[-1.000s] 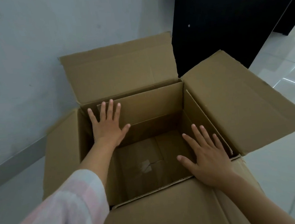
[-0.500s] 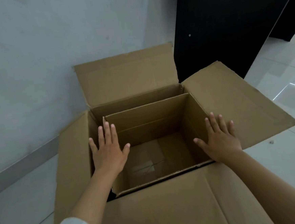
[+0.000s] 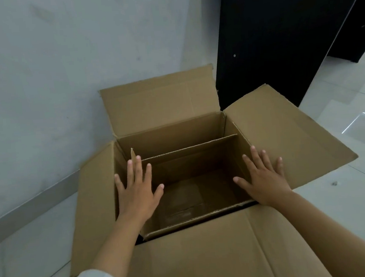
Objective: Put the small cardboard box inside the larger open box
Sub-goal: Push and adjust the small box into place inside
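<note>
Small box (image 3: 193, 181) sits inside larger box (image 3: 163, 100); both hands — left hand (image 3: 136, 192), right hand (image 3: 262, 180) — flat, fingers spread.

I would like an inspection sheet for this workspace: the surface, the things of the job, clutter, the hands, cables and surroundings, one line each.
Surface: pale tiled floor, glossy, light reflections at the right.
Job's things: small cardboard box, open and empty, sits inside the larger open box; all four outer flaps spread outward.
Clutter: one small dark speck on the floor right of the boxes.
Hands: left hand open, fingers spread, over the inner box's left wall; right hand open, at its right wall and the right flap. Neither grips anything.
Cables: nothing seen.
Surroundings: grey wall behind and left; black cabinet behind right.
</note>
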Demonstrator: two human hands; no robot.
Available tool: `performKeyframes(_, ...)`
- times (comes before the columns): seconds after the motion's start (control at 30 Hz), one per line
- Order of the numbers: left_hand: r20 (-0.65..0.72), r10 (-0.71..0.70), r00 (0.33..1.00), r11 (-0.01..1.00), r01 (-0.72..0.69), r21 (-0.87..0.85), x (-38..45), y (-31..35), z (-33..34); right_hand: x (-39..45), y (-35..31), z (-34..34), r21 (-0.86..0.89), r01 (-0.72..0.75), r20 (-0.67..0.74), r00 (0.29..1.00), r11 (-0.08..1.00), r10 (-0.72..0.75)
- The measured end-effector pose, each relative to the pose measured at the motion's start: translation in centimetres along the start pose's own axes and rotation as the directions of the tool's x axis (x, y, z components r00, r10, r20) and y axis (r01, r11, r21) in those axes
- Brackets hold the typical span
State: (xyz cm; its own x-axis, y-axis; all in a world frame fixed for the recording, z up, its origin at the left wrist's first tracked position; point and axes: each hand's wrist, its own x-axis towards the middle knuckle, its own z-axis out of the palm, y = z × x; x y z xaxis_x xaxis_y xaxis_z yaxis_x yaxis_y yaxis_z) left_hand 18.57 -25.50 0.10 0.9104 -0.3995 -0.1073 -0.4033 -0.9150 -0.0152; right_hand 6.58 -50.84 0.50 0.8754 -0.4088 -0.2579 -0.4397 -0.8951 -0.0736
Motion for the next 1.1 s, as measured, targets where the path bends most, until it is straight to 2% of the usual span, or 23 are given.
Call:
performKeyframes(0.1,-0.003,0.031,1.0,0.992,-0.03,0.126,1.3,0.4,-0.1,-0.2,-0.4,0.2,-0.015,0.024,0.002,1.0,1.0,-0.024)
performKeyframes(0.23,0.032,-0.008,0.999,0.974,0.001,0.225,3.3,0.6,0.1,-0.4,0.0,0.6,-0.016,0.008,0.02,1.0,1.0,-0.007)
performKeyframes(0.4,-0.021,-0.034,0.999,0.979,0.037,0.199,6.0,-0.1,0.2,-0.4,0.3,0.9,-0.021,-0.029,0.018,0.999,0.999,0.03)
performKeyframes(0.6,0.012,-0.01,1.0,0.99,0.008,0.142,7.9,-1.0,0.4,-0.4,0.5,0.9,-0.003,-0.022,0.023,0.999,1.0,0.022)
performKeyframes(0.77,0.041,0.024,0.999,0.996,-0.027,0.085,7.9,-1.9,0.3,-0.2,0.3,1.0,0.029,-0.022,0.008,1.0,0.999,0.022)
performKeyframes(0.9,0.011,0.074,0.997,0.995,-0.075,0.069,7.2,-1.4,0.2,-0.2,0.1,0.8,0.058,-0.026,0.003,1.0,0.998,0.026)
performKeyframes(1.1,0.02,0.074,0.997,0.996,-0.075,0.052,6.1,-1.2,0.1,-0.4,-0.1,0.6,0.08,-0.024,-0.01,1.0,0.996,0.025)
